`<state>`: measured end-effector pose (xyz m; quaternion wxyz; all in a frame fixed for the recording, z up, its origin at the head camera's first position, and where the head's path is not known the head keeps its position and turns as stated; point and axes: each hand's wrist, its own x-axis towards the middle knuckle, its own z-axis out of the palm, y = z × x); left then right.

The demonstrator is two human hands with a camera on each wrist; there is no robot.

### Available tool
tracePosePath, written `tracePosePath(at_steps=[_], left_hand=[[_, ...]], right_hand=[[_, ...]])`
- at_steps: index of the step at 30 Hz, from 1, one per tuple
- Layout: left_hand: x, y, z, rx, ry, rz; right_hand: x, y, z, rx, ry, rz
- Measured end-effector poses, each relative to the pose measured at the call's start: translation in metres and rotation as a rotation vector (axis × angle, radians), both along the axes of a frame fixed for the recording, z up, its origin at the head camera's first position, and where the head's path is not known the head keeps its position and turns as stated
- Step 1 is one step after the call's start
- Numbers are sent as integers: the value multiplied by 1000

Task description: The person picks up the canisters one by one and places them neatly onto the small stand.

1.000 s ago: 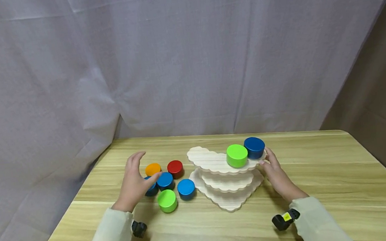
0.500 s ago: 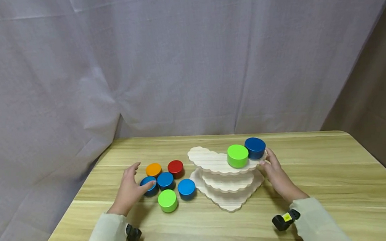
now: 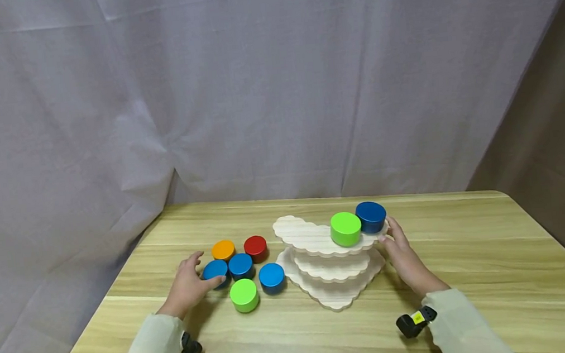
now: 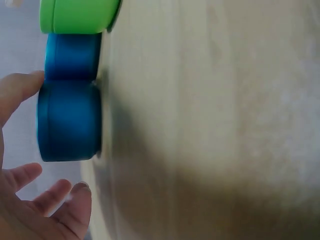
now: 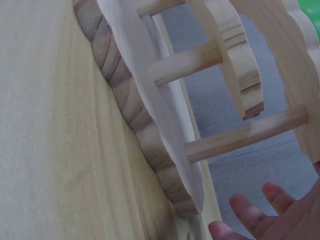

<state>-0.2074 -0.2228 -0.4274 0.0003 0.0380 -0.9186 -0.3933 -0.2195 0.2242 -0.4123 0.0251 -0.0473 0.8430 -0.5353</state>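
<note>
In the head view, my left hand (image 3: 186,288) is spread around the leftmost blue disc (image 3: 215,272), its thumb over the near right side. The left wrist view shows a gap between the lower fingers and that blue disc (image 4: 70,121), with the thumb tip by its upper edge. My right hand (image 3: 408,261) holds the right end of the tiered wooden stand (image 3: 305,236) between thumb and index finger; the other fingers hang free in the right wrist view. A green disc (image 3: 345,229) and a dark blue disc (image 3: 370,217) sit on the stand's top board.
Beside the leftmost blue disc stand an orange disc (image 3: 223,250) and another blue one (image 3: 241,266). A red disc (image 3: 256,249), a green disc (image 3: 245,296) and a third blue disc (image 3: 272,278) lie between them and the stand. A grey curtain (image 3: 265,88) hangs behind the table.
My left hand has moved left and lower, from above the discs to around the leftmost blue one. My right hand keeps its place at the stand's right end.
</note>
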Motion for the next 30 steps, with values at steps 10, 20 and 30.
tracePosePath(at_steps=[10,20,30], left_hand=[[-2,2,-12,57,-17,4],[-5,6,-14,65,-3,-1],[-3,2,-14,132,19,12]], right_hand=[[0,-1,0,-9,25,5],[0,0,0,0,11,11],[-1,0,-1,-28,24,3]])
